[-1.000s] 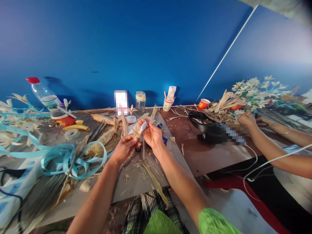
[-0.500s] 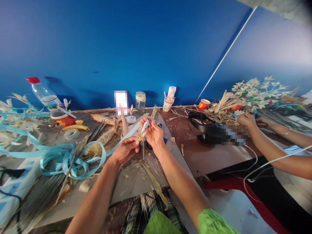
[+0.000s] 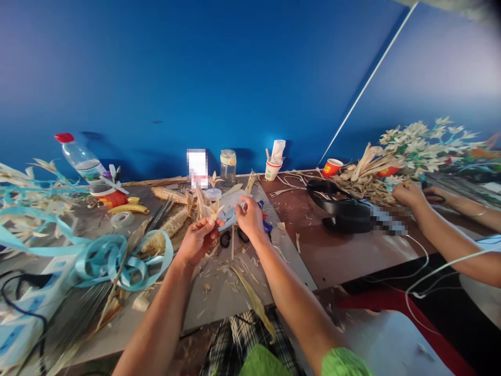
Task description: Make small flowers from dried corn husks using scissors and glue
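Observation:
My left hand point(image 3: 198, 243) pinches a small pale flower point(image 3: 214, 211), apparently made of dried corn husk, just above the table. Between my two hands runs a light blue ribbon point(image 3: 227, 222). My right hand point(image 3: 251, 218) closes thumb and fingers on this ribbon, to the right of the flower. Looped on the table to the left lies a coil of the same blue ribbon point(image 3: 104, 258). Black scissor-like handles point(image 3: 225, 239) show below the hands, partly hidden. Dried corn cobs point(image 3: 172, 230) lie beyond my left wrist.
A power strip point(image 3: 29, 308), a tape roll point(image 3: 121, 219) and a tilted bottle point(image 3: 84, 162) stand or lie left. At the back are a jar point(image 3: 228, 168) and a paper cup point(image 3: 273, 169). A black strap-like object point(image 3: 342, 209) lies right, near another person's hands point(image 3: 409, 194).
My right hand has lowered and turned, drawing the blue ribbon out to the right of the flower. My left hand still grips the flower. The view has shifted slightly.

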A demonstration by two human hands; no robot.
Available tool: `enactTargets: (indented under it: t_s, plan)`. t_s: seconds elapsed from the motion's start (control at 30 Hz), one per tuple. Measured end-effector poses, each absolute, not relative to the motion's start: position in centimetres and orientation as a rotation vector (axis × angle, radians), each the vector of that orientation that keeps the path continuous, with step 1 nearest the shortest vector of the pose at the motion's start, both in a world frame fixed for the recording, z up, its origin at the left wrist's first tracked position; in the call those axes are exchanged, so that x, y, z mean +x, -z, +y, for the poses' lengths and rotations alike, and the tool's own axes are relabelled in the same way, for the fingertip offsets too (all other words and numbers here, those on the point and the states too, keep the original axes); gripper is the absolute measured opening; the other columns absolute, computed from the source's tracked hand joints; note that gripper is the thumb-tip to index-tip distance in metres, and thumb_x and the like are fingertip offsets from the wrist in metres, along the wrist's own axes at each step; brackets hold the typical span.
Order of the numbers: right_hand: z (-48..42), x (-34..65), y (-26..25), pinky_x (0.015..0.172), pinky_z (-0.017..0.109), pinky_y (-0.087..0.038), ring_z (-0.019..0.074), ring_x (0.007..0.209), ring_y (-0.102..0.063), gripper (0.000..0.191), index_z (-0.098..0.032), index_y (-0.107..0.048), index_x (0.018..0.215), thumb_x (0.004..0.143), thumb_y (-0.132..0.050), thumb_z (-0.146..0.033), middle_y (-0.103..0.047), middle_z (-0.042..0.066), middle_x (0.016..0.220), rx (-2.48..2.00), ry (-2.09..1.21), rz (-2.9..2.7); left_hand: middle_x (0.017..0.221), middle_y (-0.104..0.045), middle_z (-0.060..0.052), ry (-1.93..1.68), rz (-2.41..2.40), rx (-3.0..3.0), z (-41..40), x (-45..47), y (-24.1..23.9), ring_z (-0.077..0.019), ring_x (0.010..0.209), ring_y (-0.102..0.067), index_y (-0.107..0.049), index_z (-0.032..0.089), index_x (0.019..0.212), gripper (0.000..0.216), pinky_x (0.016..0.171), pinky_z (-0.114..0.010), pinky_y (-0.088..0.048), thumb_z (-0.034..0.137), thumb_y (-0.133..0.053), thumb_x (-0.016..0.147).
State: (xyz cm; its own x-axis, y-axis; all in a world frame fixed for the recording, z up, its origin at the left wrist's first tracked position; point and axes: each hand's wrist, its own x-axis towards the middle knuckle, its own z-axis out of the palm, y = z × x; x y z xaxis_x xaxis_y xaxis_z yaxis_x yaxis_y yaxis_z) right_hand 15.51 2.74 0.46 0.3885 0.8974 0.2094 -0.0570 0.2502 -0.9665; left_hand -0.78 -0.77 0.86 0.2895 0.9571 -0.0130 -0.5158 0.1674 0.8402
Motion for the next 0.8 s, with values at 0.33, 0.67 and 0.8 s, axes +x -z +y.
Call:
enactTargets:
  t_s: [0.33,0.67,0.8]
  plan:
    - [0.8,15.7,-2.8,0.093,0.028,-0.037,0.0168,0.104,-0.052,0.027,-0.025,-0.069,0.096,0.073,-0.059,-0.013,-0.062,0.001,0.106,-0.801,-1.015,-1.454,0.078,-0.067,-0.005,-1.139,0.515,0.811,-0.6,-1.5,-0.7,-0.0041,0.048,-0.040,-0.067,0.014,0.073,0.014,0.053,-0.023,-0.037,0.026,-0.071,0.068]
    - [1.2,16.3,-2.4,0.063,0.021,-0.039,0.0092,0.063,-0.052,0.025,-0.017,-0.070,0.084,0.076,-0.063,-0.039,-0.064,-0.001,0.073,-0.790,-1.615,-1.471,0.075,-0.066,-0.006,-1.045,0.571,0.932,-0.6,-1.7,-0.6,-0.0050,0.048,-0.040,-0.070,0.013,0.075,0.021,0.053,-0.024,-0.036,0.033,-0.072,0.067]
    - [1.2,16.7,-2.5,0.063,0.022,-0.039,0.0093,0.059,-0.050,0.024,-0.016,-0.066,0.066,0.074,-0.065,-0.038,-0.060,-0.003,0.059,-0.764,-1.662,-1.498,0.070,-0.064,-0.006,-1.003,0.594,0.970,-0.5,-1.8,-0.5,-0.0060,0.050,-0.041,-0.071,0.012,0.075,0.021,0.052,-0.023,-0.035,0.033,-0.071,0.069]
